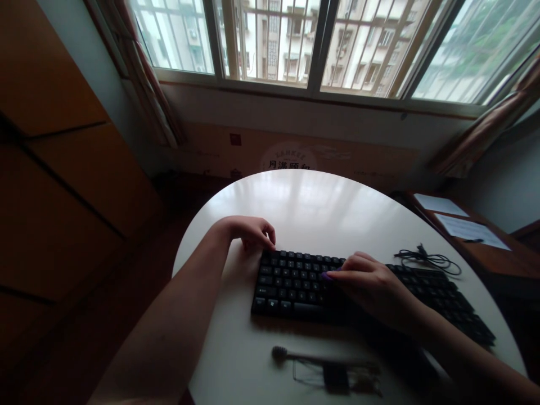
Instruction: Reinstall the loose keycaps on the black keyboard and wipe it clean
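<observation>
A black keyboard [291, 281] lies across the white round table, its right part stretching past my right arm. My left hand [253, 229] is bent at the wrist, with curled fingers gripping the keyboard's far left corner. Over the middle keys, my right hand [367, 278] pinches a small purple thing [328, 275] against them; most of it is hidden by the fingers. In front of the keyboard lies a brush [280, 353] with a dark bristle head, like a toothbrush. Beside it are a small black piece [336, 377] and thin items, blurred and dim.
A coiled black cable [428, 260] rests behind the keyboard's right side on the white table [304, 202]. Papers and a pen lie on a brown desk [426, 208] at right. Behind are a printed carton [358, 154] and barred windows; a wooden cabinet [63, 185] stands left.
</observation>
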### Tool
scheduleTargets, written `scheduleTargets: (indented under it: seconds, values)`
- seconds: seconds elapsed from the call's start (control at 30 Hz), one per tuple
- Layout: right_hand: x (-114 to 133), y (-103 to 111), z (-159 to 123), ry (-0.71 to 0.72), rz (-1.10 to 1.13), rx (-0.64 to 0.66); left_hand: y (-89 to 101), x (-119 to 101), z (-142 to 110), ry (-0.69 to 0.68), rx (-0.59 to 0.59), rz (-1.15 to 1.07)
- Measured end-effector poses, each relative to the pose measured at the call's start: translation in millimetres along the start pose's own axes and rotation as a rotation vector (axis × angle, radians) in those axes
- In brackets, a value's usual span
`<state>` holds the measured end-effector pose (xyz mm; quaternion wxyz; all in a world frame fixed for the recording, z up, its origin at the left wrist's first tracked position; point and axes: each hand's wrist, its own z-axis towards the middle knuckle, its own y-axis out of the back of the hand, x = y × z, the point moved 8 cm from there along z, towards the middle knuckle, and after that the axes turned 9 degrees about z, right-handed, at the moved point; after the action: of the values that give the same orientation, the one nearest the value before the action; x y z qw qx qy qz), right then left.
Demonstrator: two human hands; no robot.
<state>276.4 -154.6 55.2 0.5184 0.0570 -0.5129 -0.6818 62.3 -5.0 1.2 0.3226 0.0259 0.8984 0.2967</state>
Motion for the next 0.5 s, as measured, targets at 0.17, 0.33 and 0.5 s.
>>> scheduleTargets:
  seconds: [0.17, 0.33, 0.5]
  values:
    - [23, -18, 38, 0.089, -0.146, 0.372, -3.7, 0, 4, -0.031, 0.033, -0.049]
    - [21, -14, 60, 0.075, -0.018, 0.473, -5.1, 2, 7, -0.063, 0.055, -0.104]
    - [6, -26, 47, 0.076, 0.107, 0.448, -6.6, 3, 8, -0.055, 0.057, -0.128]
